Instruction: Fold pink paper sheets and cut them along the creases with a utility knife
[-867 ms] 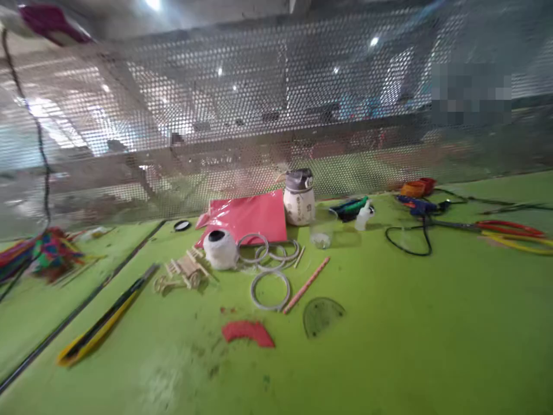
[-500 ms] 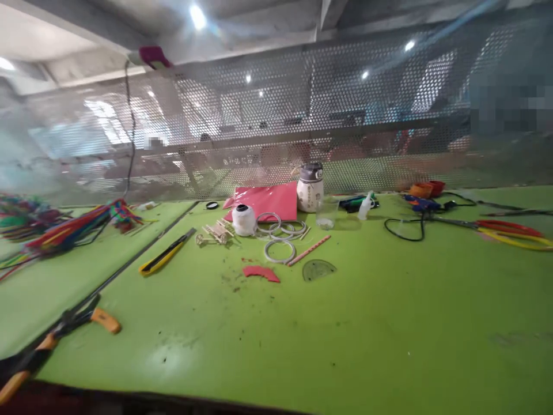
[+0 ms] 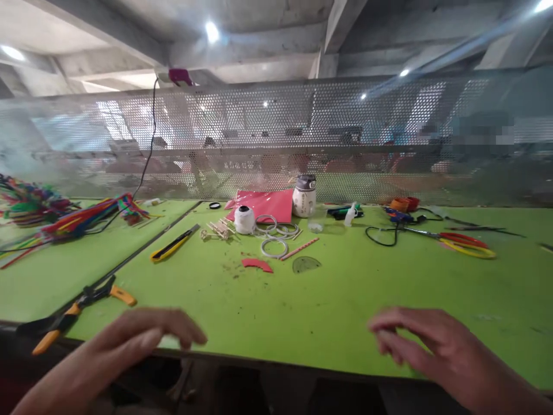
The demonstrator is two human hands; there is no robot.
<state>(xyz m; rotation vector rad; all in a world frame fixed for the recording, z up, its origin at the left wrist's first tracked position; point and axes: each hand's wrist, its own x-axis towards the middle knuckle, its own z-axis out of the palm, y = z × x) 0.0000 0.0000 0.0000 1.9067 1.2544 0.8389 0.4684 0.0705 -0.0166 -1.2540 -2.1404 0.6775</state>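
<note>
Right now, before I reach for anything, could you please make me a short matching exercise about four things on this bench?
Things:
1. pliers
2. scissors
3. bottle
4. protractor

Descriptions:
A. one red handle, one yellow
B. see-through half-disc, lying flat
C. orange on the handles, near the left hand
D. upright, pale body, dark lid

Pairs: 1-C, 2-A, 3-D, 4-B

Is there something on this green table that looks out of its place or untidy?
Yes. The pliers near the left hand lie with one orange handle jutting past the front edge of the table, which looks careless. Dark specks are scattered beside the red curved piece, like uncleared debris.
</note>
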